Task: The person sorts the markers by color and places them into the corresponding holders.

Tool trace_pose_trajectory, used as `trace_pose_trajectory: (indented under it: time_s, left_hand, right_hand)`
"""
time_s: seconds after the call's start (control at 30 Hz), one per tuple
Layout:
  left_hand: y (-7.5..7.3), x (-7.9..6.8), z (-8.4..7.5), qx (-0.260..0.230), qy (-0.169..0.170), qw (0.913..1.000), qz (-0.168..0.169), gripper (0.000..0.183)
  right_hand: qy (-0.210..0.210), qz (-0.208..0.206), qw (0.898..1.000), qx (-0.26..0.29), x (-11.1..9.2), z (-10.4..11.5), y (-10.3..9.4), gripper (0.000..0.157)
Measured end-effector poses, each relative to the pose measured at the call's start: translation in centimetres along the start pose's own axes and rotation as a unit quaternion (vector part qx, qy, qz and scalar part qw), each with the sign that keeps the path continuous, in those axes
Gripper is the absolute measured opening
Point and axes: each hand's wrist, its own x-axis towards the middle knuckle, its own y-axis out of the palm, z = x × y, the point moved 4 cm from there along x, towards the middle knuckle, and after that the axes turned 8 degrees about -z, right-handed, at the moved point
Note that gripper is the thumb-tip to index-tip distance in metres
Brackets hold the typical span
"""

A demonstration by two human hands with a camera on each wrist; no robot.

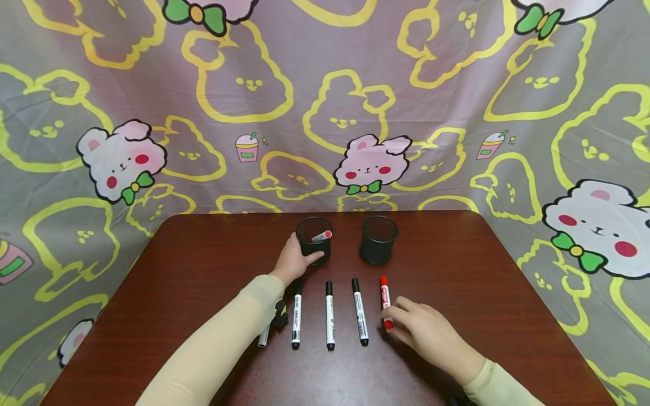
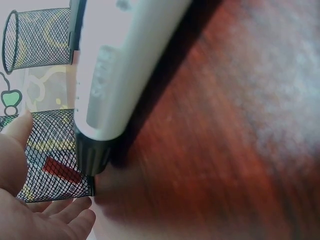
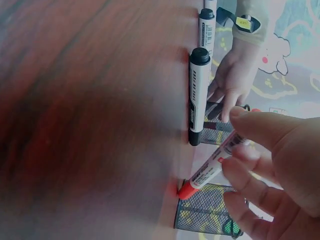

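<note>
My left hand [image 1: 293, 260] holds the left black mesh pen cup [image 1: 305, 248], its thumb across the near side. A marker [image 1: 321, 236] with a red end leans inside that cup; its red part [image 2: 61, 169] shows through the mesh in the left wrist view. At the right of the row, my right hand [image 1: 429, 337] pinches a white marker with a red cap [image 1: 385, 293] by its near end. In the right wrist view that marker [image 3: 209, 168] is tilted, red cap low at the tabletop and rear end between thumb and fingers of the right hand [image 3: 280, 175].
A second mesh pen cup [image 1: 378, 246] stands to the right of the held one. Several black-capped white markers, among them one [image 1: 360, 313] nearest the red one, lie in a row on the brown table [image 1: 437, 265]. A patterned curtain [image 1: 284, 135] hangs behind.
</note>
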Motion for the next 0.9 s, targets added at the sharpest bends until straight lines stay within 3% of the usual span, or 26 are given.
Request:
trace_pose_trajectory:
  time_s: [0.3, 0.9]
  left_hand:
    - [-0.03, -0.02, -0.06, 0.004, 0.001, 1.0000, -0.004, 0.092]
    - [0.08, 0.22, 0.02, 0.005, 0.000, 1.0000, -0.008, 0.091]
  right_hand:
    - [-0.029, -0.060, 0.998, 0.017, 0.36, 0.12, -0.52, 0.036]
    - [-0.040, -0.070, 0.997, 0.019, 0.70, -0.10, -1.05, 0.036]
